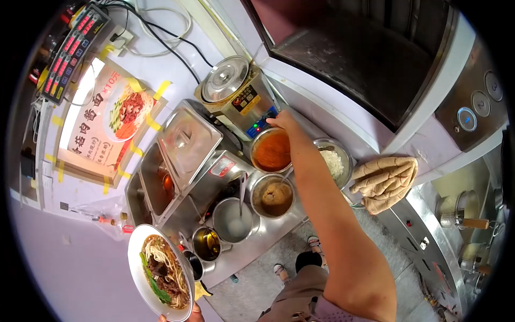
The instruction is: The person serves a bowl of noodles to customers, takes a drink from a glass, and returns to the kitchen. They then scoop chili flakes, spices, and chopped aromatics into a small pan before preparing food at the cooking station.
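Observation:
My left hand grips the lower rim of a white bowl at the lower left; noodles, dark meat and green leaves fill the bowl. Stretched out across the counter, my right arm ends at my right hand, by the lit control panel of a steel warmer with a round lid. Its fingers are partly hidden, and whether they hold something cannot be made out. Just below this hand is a bowl of orange-red sauce. A bowl of brown paste stands nearer to me.
A container of whitish liquid with a ladle and a cup of yellow oil stand near the counter's front edge. Behind are lidded steel trays. Right of my arm are a bowl of white bits and a tan cloth.

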`<action>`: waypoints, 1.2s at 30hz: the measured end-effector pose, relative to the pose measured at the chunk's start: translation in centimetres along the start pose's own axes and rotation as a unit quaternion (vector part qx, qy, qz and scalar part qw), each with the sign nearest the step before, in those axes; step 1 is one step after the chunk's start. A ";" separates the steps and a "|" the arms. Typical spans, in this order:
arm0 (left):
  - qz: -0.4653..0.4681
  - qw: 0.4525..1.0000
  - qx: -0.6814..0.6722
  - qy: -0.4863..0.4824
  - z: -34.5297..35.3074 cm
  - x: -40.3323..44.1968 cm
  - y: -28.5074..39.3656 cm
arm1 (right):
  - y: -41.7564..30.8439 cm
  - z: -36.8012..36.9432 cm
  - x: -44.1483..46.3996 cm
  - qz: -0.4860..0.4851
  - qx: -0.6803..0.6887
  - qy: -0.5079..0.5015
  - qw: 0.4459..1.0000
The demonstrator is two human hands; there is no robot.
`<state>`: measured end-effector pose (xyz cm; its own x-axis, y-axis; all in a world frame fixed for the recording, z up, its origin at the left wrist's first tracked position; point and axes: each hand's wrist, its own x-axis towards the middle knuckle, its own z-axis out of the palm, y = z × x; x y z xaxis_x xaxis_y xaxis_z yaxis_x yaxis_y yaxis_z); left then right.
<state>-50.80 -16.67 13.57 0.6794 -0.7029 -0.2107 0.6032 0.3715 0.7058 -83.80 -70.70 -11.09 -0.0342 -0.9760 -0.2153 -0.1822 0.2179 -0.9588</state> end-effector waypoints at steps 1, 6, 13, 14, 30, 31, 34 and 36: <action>0.008 1.000 -0.006 0.015 -0.8 0.2 0.1 | -0.2 -0.1 -0.2 -0.003 -0.003 -0.003 1.000; -0.023 0.998 -0.042 -0.044 -1.3 -0.1 -0.9 | -0.3 -0.5 -0.6 -0.052 -0.057 -0.003 0.997; 0.016 0.995 -0.039 0.090 -3.3 0.7 0.6 | -1.6 -3.0 3.0 0.029 -0.193 0.033 0.980; 0.016 0.997 -0.036 0.070 -4.3 1.4 1.1 | -1.1 -4.4 4.5 0.024 -0.224 0.087 0.970; -0.098 0.985 -0.140 -0.031 -18.3 5.9 15.8 | -18.7 18.5 -43.9 -0.256 0.208 -0.011 0.944; -0.098 0.989 -0.110 -0.023 -17.9 6.0 15.7 | -18.6 19.0 -44.1 -0.241 0.194 -0.016 0.951; -0.111 0.989 -0.097 -0.032 -26.3 8.9 23.8 | -17.7 31.7 -51.6 -0.206 0.187 -0.070 0.958; -0.111 0.991 -0.078 -0.024 -29.5 10.6 27.2 | -17.6 37.8 -54.5 -0.171 0.186 -0.106 0.962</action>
<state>-14.85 3.89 10.60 0.5048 -0.8046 -0.3129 0.7946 0.2914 0.5326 -41.55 -21.11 10.49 0.1742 -0.9761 0.1296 0.2177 -0.0902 -0.9718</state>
